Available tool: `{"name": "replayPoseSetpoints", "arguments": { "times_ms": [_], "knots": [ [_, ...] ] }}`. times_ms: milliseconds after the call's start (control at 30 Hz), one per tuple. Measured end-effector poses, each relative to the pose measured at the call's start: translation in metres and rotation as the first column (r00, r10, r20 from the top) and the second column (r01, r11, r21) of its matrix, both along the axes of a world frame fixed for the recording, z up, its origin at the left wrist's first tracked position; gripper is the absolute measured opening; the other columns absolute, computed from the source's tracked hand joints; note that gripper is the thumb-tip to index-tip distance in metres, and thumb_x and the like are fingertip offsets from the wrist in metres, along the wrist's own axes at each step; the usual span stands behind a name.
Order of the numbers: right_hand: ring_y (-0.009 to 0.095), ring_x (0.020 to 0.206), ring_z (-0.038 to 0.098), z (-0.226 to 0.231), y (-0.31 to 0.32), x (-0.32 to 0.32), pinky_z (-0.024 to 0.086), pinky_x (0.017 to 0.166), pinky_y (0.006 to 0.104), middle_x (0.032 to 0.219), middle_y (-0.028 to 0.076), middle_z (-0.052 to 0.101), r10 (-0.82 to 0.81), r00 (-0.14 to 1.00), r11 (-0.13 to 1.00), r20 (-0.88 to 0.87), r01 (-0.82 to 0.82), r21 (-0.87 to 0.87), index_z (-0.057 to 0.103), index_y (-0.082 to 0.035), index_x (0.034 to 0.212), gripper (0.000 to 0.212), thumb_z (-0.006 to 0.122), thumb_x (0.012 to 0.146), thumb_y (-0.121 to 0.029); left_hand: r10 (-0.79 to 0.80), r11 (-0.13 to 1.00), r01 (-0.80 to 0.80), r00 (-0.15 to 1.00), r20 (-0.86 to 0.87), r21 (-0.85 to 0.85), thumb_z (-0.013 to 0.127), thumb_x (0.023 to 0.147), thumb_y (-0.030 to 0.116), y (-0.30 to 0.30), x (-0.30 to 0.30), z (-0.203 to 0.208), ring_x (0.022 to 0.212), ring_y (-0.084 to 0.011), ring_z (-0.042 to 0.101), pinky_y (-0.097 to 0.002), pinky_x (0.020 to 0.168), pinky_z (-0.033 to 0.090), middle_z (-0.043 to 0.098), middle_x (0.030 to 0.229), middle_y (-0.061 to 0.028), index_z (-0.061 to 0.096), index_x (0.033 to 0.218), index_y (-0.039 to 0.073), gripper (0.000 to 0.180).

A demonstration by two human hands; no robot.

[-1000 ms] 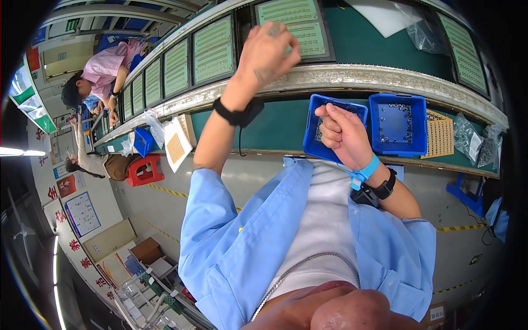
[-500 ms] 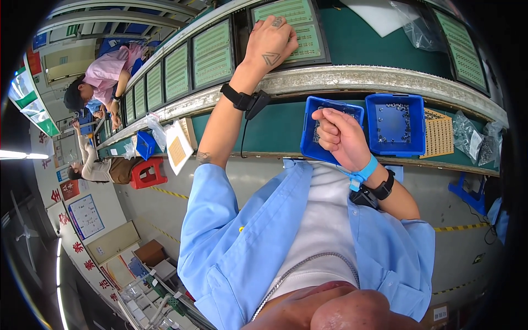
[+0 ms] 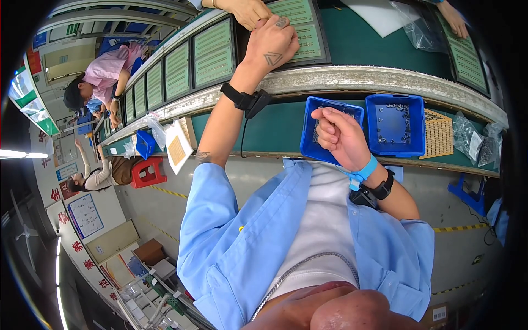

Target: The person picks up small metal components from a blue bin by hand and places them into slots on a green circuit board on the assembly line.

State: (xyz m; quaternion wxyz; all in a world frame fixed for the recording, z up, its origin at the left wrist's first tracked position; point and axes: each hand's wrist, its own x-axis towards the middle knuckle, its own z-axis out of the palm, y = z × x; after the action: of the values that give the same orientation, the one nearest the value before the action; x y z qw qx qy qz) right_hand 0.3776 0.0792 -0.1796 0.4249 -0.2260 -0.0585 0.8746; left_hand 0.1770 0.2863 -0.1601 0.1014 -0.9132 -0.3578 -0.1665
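Note:
My left hand (image 3: 272, 44) reaches over a green circuit board (image 3: 308, 41) in a black frame. Its fingers are curled down toward the board, and the tips are hidden behind the hand. Another person's hand (image 3: 245, 11) comes in from the top edge and meets my left fingers. Above a blue bin (image 3: 308, 148) of small metal parts, my right hand (image 3: 344, 135) is held closed, thumb against the bent fingers; whatever is inside cannot be made out. A second blue bin (image 3: 396, 146), with small parts scattered around its floor, stands just right of that hand.
Framed boards (image 3: 212, 55) line the conveyor to the left, behind a metal rail (image 3: 363, 77). Another hand (image 3: 454, 22) touches a board (image 3: 462, 52) at far right. A perforated tan sheet (image 3: 438, 135) and plastic bags (image 3: 467, 137) lie beside the bins. A person in pink (image 3: 107, 71) works farther left.
Another person's hand has come in at the top against my left fingers. A further hand has appeared over the far-right board. My own hands have barely moved.

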Motion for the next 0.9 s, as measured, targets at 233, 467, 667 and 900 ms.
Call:
{"name": "replayPoseSetpoints", "arguments": {
  "times_ms": [233, 467, 667, 900],
  "knots": [
    [0.015, 0.078, 0.055, -0.023, 0.0, 0.0, 0.047, 0.07, 0.029, 0.089, 0.004, 0.057, -0.016, 0.997, 0.997, -0.082, 0.022, 0.07, 0.061, 0.006, 0.13, 0.047, 0.044, 0.112, -0.034, -0.021, 0.998, 0.015, 0.996, 0.086, 0.063, 0.077, 0.082, 0.016, -0.012, 0.002, 0.007, 0.098, -0.0272, 0.066, -0.0429, 0.087, 0.052, 0.067, 0.09, -0.0064, 0.075, 0.087, 0.009, 0.01],
    [0.032, 0.135, 0.054, -0.017, 0.018, -0.001, 0.042, 0.114, 0.043, 0.145, 0.023, 0.055, -0.15, 0.955, 0.989, -0.256, 0.143, -0.049, 0.042, 0.01, 0.151, 0.081, 0.031, 0.11, -0.059, -0.142, 0.952, 0.191, 0.967, 0.21, -0.239, 0.079, 0.075, 0.013, -0.106, 0.003, 0.037, 0.095, -0.0236, 0.064, -0.0404, 0.084, 0.049, 0.064, 0.088, -0.0012, 0.075, 0.086, 0.011, 0.012],
    [0.033, 0.149, 0.041, -0.02, 0.025, -0.007, 0.03, 0.125, 0.0442, 0.158, 0.024, 0.045, -0.149, 0.925, 0.989, -0.349, 0.138, -0.055, 0.036, 0.009, 0.156, 0.09, 0.022, 0.108, -0.066, -0.105, 0.954, 0.178, 0.952, 0.287, -0.243, 0.082, 0.074, 0.014, -0.154, 0.021, 0.008, 0.093, -0.0224, 0.064, -0.0399, 0.083, 0.049, 0.063, 0.089, 0.0006, 0.075, 0.091, 0.013, 0.018],
    [0.03, 0.139, 0.052, -0.012, 0.013, -0.028, 0.036, 0.121, 0.0427, 0.148, 0.02, 0.056, -0.101, 0.962, 0.995, -0.256, 0.103, -0.004, 0.041, 0.007, 0.154, 0.086, 0.024, 0.109, -0.065, -0.186, 0.951, 0.228, 0.961, 0.206, -0.207, 0.084, 0.072, 0.013, -0.161, 0.001, 0.012, 0.093, -0.0216, 0.063, -0.0385, 0.082, 0.049, 0.062, 0.091, 0.0013, 0.076, 0.094, 0.014, 0.024]
  ]
}}
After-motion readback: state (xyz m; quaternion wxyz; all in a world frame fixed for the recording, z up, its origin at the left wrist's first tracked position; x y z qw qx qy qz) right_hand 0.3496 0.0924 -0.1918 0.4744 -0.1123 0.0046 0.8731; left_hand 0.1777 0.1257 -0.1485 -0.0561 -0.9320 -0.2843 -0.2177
